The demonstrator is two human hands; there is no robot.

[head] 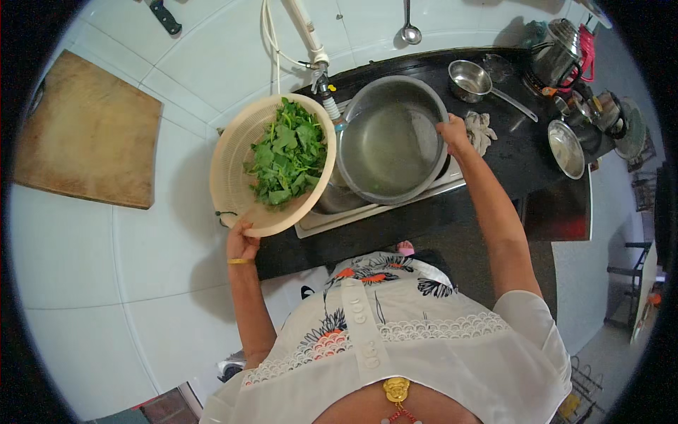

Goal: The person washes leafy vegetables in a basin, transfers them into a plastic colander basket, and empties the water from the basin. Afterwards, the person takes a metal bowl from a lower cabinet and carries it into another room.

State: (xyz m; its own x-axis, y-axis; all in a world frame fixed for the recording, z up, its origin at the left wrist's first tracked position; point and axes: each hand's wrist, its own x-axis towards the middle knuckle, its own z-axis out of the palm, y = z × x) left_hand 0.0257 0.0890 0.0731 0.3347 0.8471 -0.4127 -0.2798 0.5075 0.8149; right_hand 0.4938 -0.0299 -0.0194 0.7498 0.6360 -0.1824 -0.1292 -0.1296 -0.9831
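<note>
My left hand (pixel 243 241) grips the near rim of a cream plastic colander (pixel 228 175), which tilts to the right. Leafy greens (pixel 288 151) lie heaped in its right half. With my right hand (pixel 454 135) I hold the right rim of a wide grey metal basin (pixel 392 143) that has some cloudy liquid at its bottom. Basin and colander are side by side over a stainless steel sink (pixel 339 199), hiding most of it. Between their far rims hangs the tap (pixel 320 79) with a ribbed hose end.
A crumpled cloth (pixel 479 132) lies right of the basin. Beyond it are a small saucepan (pixel 470 79), a metal kettle (pixel 556 53) and a metal bowl (pixel 565 148). A wooden chopping board (pixel 90 132) is against the left wall; a ladle (pixel 410 33) hangs at the back.
</note>
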